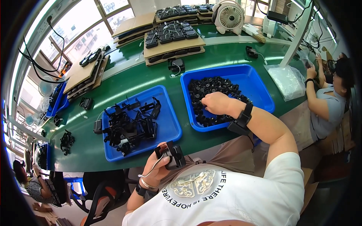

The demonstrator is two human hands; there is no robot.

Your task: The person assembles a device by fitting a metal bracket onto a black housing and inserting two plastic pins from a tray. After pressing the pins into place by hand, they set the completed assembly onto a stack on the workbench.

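Note:
My left hand (pixel 155 169) is closed around a black plastic device (pixel 175 156) with a white cable, held up near my shirt just off the table's front edge. My right hand (pixel 218 103) is inside the right blue tray (pixel 260 86), its fingers curled together over a heap of small black round parts (pixel 211 84). What those fingertips hold, if anything, is hidden. To the left, another blue tray (pixel 171 124) carries a tangle of black plastic brackets (pixel 130 128). One black device (pixel 98 126) with a cable rests against that tray's left side.
Stacked cardboard sheets with rows of black devices (pixel 171 33) stand at the back, beside a white fan (pixel 228 17). Single devices (pixel 176 65) lie about the green table (pixel 151 77). A plastic bag (pixel 286 81) lies at right, near a co-worker (pixel 328 98). Another person (pixel 39 184) sits far left.

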